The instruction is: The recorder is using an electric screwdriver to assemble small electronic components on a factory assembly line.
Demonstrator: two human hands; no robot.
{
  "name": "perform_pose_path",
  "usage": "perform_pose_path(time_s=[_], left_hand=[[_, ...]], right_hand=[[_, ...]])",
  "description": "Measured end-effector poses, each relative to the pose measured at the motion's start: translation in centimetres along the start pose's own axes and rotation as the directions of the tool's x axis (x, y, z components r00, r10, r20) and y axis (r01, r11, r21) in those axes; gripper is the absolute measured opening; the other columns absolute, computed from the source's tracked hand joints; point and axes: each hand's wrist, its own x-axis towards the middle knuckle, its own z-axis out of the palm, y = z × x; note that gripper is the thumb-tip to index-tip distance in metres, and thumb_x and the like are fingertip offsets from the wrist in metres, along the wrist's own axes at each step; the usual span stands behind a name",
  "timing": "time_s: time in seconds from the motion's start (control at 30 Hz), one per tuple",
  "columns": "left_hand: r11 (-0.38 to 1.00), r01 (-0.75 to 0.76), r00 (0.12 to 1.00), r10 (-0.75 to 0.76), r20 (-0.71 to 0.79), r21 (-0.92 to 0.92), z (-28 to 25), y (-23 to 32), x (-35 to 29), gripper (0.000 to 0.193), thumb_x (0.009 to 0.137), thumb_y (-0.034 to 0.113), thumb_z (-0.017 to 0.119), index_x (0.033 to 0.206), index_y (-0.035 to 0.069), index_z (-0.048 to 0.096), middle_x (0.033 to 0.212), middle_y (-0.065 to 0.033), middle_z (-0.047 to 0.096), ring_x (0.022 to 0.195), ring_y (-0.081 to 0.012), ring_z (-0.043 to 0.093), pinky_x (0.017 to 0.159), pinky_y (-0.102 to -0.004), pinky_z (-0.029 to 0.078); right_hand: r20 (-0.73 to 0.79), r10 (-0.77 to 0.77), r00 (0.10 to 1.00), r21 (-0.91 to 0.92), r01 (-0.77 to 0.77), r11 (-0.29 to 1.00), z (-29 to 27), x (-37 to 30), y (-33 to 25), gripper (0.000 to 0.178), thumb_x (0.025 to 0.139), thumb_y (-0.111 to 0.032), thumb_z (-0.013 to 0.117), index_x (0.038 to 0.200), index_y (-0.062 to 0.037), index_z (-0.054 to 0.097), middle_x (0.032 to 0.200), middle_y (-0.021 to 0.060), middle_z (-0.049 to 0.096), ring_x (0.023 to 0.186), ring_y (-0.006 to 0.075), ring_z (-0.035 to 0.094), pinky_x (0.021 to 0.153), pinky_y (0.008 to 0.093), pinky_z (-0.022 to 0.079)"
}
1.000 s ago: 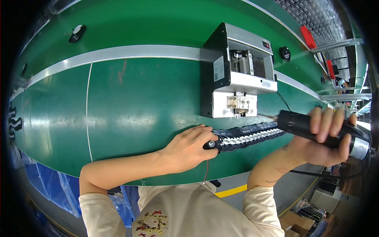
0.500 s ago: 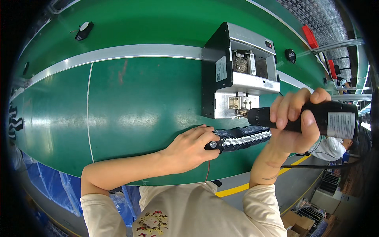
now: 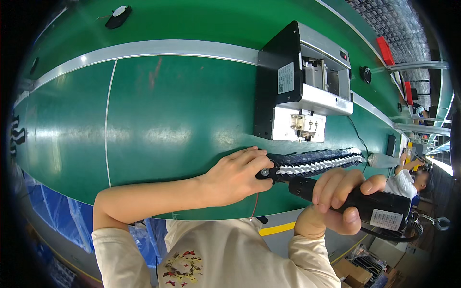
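Note:
My left hand (image 3: 233, 176) is closed, thumb and fingers gripping a small black part (image 3: 265, 173) with a round silver spot on it, near the front edge of the bench. From this part a long, ribbed black row of pieces (image 3: 321, 163) with a white zigzag strip stretches right along the bench top. A thin red wire (image 3: 255, 205) hangs below the left hand. My right hand (image 3: 341, 199) wraps around a black electric screwdriver (image 3: 305, 188), held nearly level. Its tip points left at the black part, close to my left fingers; whether they touch I cannot tell.
Behind the row stands a metal screw feeder (image 3: 283, 115) with black sides. Small black parts (image 3: 118, 17) lie on the far green surface (image 3: 201, 24), beyond a metal strip (image 3: 158, 49). Another person (image 3: 406, 182) works at the right. Red bins (image 3: 385, 50) stand at far right.
My right hand has brought the screwdriver down and left, from in front of the feeder to the black part. My left hand keeps its grip. The view has shifted slightly.

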Motion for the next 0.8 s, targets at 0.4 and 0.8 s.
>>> perform_pose_path(time_s=[0.4, 0.8], left_hand=[[1.0, -0.006, 1.0, 0.006, 0.014, 0.011, 0.0, -0.1, -0.1, 0.018, 0.075, 0.015, 0.066, 0.093, 0.014, 0.07, 0.113, -0.0095, 0.054, 0.116, -0.0321, 0.056, 0.101, -0.0433, 0.049], [0.991, 0.077, 0.995, -0.069, 0.075, -0.107, -1.1, 0.6, 0.4, 0.028, 0.066, 0.015, 0.075, 0.094, 0.012, 0.071, 0.121, -0.0127, 0.05, 0.116, -0.0353, 0.055, 0.104, -0.0489, 0.046]], right_hand=[[0.234, -0.073, 0.97, -0.132, 0.106, 0.986, 0.8, -1.0, 0.9, 0.038, 0.079, -0.009, 0.071, 0.104, -0.0078, 0.043, 0.069, 0.0069, 0.055, 0.046, 0.0167, 0.054, 0.043, 0.032, 0.05], [0.224, -0.017, 0.974, -0.098, 0.04, 0.994, 0.9, -1.0, 0.8, 0.038, 0.078, -0.008, 0.075, 0.099, -0.0054, 0.044, 0.067, 0.0088, 0.057, 0.048, 0.0194, 0.056, 0.044, 0.034, 0.05]])
